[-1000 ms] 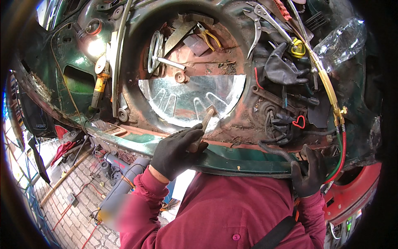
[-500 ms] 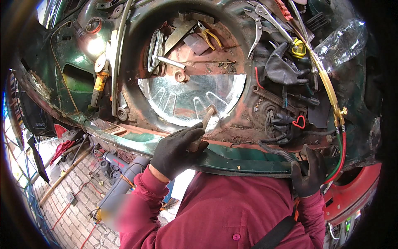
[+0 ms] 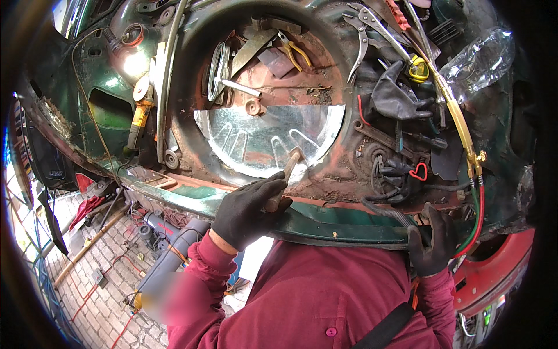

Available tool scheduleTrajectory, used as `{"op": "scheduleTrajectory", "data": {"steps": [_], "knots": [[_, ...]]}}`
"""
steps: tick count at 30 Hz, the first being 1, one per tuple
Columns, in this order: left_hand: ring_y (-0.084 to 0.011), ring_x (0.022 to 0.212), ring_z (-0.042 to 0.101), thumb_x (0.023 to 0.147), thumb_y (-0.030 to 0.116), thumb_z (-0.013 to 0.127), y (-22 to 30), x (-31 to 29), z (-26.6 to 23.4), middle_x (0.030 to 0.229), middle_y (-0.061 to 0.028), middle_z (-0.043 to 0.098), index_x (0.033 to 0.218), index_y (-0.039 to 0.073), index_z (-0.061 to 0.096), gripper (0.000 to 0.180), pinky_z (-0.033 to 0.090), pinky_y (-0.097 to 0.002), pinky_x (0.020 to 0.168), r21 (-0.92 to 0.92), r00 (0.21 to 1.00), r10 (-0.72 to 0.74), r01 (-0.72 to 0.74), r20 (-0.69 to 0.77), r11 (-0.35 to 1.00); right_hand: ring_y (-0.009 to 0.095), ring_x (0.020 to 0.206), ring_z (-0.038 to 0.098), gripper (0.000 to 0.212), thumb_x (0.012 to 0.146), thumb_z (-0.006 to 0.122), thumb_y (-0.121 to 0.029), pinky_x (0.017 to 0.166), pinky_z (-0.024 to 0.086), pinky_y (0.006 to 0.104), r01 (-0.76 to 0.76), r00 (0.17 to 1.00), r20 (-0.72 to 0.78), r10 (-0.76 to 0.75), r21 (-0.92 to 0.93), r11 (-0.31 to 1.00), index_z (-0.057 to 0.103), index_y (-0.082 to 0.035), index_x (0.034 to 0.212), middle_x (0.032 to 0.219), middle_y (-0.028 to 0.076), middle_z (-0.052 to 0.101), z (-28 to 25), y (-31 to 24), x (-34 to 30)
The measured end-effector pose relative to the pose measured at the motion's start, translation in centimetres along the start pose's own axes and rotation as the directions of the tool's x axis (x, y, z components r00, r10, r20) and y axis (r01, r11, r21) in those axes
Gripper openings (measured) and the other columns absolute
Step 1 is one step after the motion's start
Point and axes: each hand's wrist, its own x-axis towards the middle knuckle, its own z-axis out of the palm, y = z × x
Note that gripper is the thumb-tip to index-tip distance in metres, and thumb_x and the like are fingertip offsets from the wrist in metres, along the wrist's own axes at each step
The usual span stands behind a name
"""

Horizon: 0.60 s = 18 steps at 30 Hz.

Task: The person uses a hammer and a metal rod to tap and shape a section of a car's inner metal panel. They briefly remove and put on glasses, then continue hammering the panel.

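My left hand [image 3: 250, 212], in a black glove, is wrapped around a hammer [image 3: 288, 170] with a worn, brownish handle. Its small head rests on or just over the lower right part of a shiny half-round metal sheet [image 3: 256, 136]. Several raised, finger-shaped ribs mark this sheet, which covers the near half of a round, rusty well [image 3: 325, 87] in a car's floor. On the right, my gloved right hand [image 3: 433, 241] rests at the green body edge [image 3: 349, 230], thumb and fingers apart, beside a grey corrugated hose [image 3: 388, 213].
Yellow-handled pliers [image 3: 296, 52] and a metal ring [image 3: 216, 72] lie in the well's far half. Rightward are locking pliers [image 3: 357, 46], a spare glove [image 3: 398, 96], a wrench [image 3: 378, 134] and a brass torch [image 3: 456, 110] with red and green hoses. An angle grinder [image 3: 139, 119] and lit lamp [image 3: 135, 61] stand left.
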Motion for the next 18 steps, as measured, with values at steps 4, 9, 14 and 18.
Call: {"op": "scheduleTrajectory", "data": {"steps": [4,9,14,18], "knots": [[-0.0382,0.111,0.076,0.085,0.02,0.088,-0.2,-0.2,0.2,0.13,-0.0217,0.074,0.127,0.003,0.07,0.049,0.061,-0.0425,0.091,-0.001,0.999,0.012,-0.012,-0.029,1.0,0.037,0.101,0.07,0.056,0.092,0.081,-0.028,0.088,0.057,0.0462,0.007,1.0,0.0,-0.007,-0.025,1.0,0.067,0.001,0.138,0.116,0.019,0.072,-0.1,-0.1,0.2],[-0.0371,0.108,0.076,0.086,0.022,0.087,-0.4,-0.3,0.3,0.128,-0.0193,0.075,0.127,0.005,0.07,0.048,0.061,-0.0424,0.089,-0.026,0.999,0.026,-0.027,-0.034,0.999,0.037,0.1,0.07,0.057,0.09,0.082,-0.026,0.086,0.056,0.0461,0.003,1.0,-0.015,-0.003,0.01,1.0,0.066,0.0,0.138,0.113,0.019,0.071,0.2,0.1,-0.2],[-0.0367,0.103,0.077,0.089,0.026,0.085,-0.5,-0.9,0.4,0.124,-0.0171,0.076,0.125,0.007,0.069,0.044,0.061,-0.0428,0.084,0.007,0.996,0.062,-0.062,-0.07,0.998,0.037,0.1,0.071,0.054,0.092,0.081,-0.026,0.088,0.058,0.0458,0.026,0.999,-0.036,-0.026,-0.002,1.0,0.066,0.003,0.135,0.116,0.02,0.072,0.0,-0.6,0.1],[-0.0375,0.093,0.077,0.093,0.029,0.082,-0.6,-1.2,0.4,0.111,-0.0169,0.078,0.123,0.01,0.071,0.038,0.061,-0.044,0.078,0.058,0.994,0.05,-0.045,-0.094,0.997,0.037,0.102,0.072,0.049,0.094,0.079,-0.023,0.09,0.058,0.0457,0.007,0.998,-0.061,-0.004,0.061,0.998,0.067,0.003,0.135,0.116,0.021,0.072,0.4,-0.7,0.1]]}}
